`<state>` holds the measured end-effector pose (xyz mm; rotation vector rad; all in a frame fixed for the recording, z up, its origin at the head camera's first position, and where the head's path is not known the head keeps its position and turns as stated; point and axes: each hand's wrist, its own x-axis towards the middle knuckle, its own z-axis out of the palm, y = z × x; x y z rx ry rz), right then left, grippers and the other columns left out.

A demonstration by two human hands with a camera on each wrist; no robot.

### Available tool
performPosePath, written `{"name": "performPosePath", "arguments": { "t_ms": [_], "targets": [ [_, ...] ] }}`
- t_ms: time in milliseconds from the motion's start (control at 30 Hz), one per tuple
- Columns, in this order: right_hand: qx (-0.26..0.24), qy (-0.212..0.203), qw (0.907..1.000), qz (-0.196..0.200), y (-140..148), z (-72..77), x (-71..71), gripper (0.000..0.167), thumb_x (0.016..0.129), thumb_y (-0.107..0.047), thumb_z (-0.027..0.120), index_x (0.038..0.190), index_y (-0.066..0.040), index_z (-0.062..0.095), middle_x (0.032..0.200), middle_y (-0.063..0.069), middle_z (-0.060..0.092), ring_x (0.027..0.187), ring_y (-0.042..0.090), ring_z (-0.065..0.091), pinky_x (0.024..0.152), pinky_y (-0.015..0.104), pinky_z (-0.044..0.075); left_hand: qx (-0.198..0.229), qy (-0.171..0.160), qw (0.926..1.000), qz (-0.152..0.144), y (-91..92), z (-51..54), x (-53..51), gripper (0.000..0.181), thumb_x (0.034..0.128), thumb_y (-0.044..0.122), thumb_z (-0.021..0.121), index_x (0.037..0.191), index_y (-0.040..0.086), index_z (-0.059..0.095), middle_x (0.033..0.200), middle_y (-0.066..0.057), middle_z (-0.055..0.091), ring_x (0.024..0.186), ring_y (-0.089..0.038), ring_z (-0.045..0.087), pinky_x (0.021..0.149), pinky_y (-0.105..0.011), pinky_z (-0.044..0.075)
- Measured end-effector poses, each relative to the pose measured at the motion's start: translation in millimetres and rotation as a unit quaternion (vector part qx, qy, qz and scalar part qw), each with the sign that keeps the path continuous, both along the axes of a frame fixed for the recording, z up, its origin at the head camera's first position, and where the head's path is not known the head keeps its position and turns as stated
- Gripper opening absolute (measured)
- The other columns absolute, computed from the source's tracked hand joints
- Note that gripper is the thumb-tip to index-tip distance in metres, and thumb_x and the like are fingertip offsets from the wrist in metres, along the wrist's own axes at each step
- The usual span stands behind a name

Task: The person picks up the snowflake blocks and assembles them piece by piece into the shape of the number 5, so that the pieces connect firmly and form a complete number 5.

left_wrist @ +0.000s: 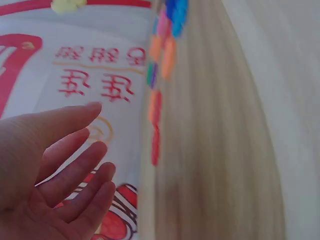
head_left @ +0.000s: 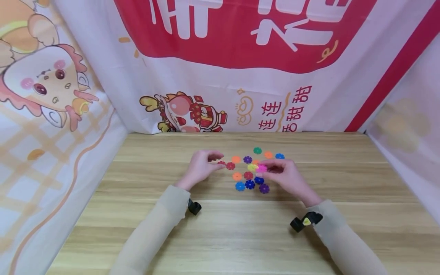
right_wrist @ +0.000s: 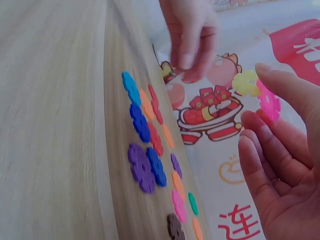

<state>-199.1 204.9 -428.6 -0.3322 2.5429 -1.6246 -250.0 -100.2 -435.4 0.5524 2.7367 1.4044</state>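
My right hand [head_left: 288, 176] pinches a pink flower-shaped snap disc [right_wrist: 270, 102] between thumb and fingers, above the table. A yellow flower-shaped disc [right_wrist: 245, 83] is attached to its edge and sticks out toward the left hand. My left hand [head_left: 199, 168] is raised at the left of the scattered discs, its fingers slightly bent and apart. In the left wrist view nothing lies between that thumb and the fingers. Nearest to it, two red discs [head_left: 230, 166] lie on the table.
Several more flower discs lie flat on the wooden table [head_left: 220, 229]: orange [head_left: 237, 176], dark blue [head_left: 249, 184], light blue [head_left: 240, 186], purple [head_left: 264, 188] and green [head_left: 258, 150]. A brown disc [right_wrist: 175, 227] shows in the right wrist view. Printed cloth [head_left: 213, 76] hangs behind and at both sides.
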Motion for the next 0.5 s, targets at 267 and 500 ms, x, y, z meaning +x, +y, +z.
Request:
{"name": "performPosePath", "arguments": {
  "t_ms": [267,500],
  "targets": [
    [-0.001,0.010,0.9999,-0.001,7,-3.6,-0.3,0.037,0.089,-0.028,0.083,0.119,-0.009,0.074,0.110,0.007,0.072,0.096,0.025,0.067,0.082,0.030,0.057,-0.110,-0.039,0.9931,-0.012,-3.8,-15.4,-22.9,0.042,0.0853,0.018,0.086,0.123,0.005,0.072,0.115,-0.006,0.070,0.101,-0.020,0.063,0.091,-0.037,0.053],
    [0.001,0.007,1.0000,-0.005,7,0.3,1.6,0.036,0.088,-0.028,0.083,0.118,-0.011,0.074,0.109,0.006,0.072,0.096,0.025,0.067,0.081,0.032,0.058,-0.119,-0.063,0.9909,-0.006,2.6,-17.8,-31.3,0.029,0.0866,0.015,0.084,0.112,0.006,0.075,0.105,-0.005,0.069,0.094,-0.019,0.060,0.086,-0.034,0.052]
  ]
}}
